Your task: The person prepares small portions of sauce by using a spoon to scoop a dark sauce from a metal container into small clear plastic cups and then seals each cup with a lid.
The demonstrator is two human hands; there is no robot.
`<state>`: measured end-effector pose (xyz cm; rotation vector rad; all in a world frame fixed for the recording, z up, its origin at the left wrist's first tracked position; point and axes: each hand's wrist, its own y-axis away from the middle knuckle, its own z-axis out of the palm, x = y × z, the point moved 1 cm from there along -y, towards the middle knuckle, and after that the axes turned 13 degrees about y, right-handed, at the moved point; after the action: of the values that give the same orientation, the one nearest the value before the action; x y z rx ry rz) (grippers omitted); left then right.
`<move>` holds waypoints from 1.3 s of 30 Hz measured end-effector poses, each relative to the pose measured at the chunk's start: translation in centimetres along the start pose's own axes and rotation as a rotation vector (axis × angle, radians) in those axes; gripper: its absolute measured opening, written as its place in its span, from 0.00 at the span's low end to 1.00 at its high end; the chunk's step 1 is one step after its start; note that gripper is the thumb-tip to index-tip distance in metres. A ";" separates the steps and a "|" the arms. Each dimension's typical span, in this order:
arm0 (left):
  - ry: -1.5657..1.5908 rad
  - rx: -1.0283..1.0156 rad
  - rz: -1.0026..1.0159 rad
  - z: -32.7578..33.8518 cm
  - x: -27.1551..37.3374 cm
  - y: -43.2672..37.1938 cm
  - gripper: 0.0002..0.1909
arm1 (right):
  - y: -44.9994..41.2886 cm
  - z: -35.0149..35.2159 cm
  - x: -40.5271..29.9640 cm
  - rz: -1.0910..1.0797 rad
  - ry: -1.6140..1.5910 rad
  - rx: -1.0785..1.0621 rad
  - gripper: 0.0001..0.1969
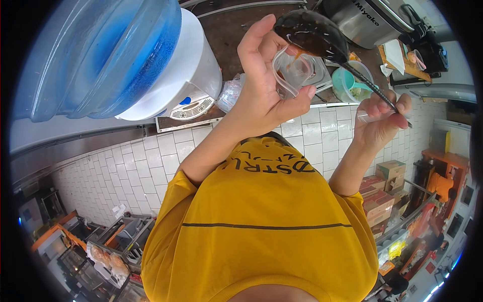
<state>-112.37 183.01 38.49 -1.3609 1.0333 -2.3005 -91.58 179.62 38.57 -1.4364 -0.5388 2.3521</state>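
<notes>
My left hand (269,77) is raised over the counter's edge and holds a small clear plastic bag (281,77), its mouth spread between the fingers and thumb. Reddish-brown sauce streaks the inside of the bag. In my right hand (383,117) is the thin, twisted-looking handle of a ladle (313,36). The ladle's dark bowl, wet with brown sauce, is tilted just above the bag's mouth. A piece of clear plastic (366,116) also shows at my right fingers. Beneath the ladle's handle stands a clear tub (364,71) with a turquoise scoop (345,81) and pale green contents.
A blue water bottle (113,56) sits on a white dispenser (203,56) at the left. Plastic packets (230,92) lie beside it. A steel Miyako appliance (364,20) stands at the back right, near a wooden board (411,62). Cardboard boxes (377,200) stack behind on the right.
</notes>
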 end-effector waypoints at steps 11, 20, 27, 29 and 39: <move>0.122 0.049 0.014 0.2 -0.2 0.5 0.47 | 1.3 0.6 1.8 0.086 -0.042 0.148 0.18; 0.026 0.065 -0.054 -0.8 -1.3 2.0 0.46 | -0.4 1.6 0.6 0.073 -0.108 0.012 0.13; -0.007 0.052 -0.049 -1.2 -1.4 2.0 0.45 | -0.8 1.9 1.0 0.067 -0.123 -0.005 0.14; -0.046 0.026 -0.038 -1.8 -1.3 2.3 0.45 | -0.7 1.7 1.1 0.080 -0.142 0.001 0.14; -0.005 0.010 -0.007 -4.4 2.8 6.3 0.47 | 8.1 -3.5 9.3 0.701 0.551 0.436 0.06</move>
<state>-118.30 178.97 34.62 -1.3670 1.0155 -2.3033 -93.19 177.37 26.05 -2.1382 0.6804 2.1301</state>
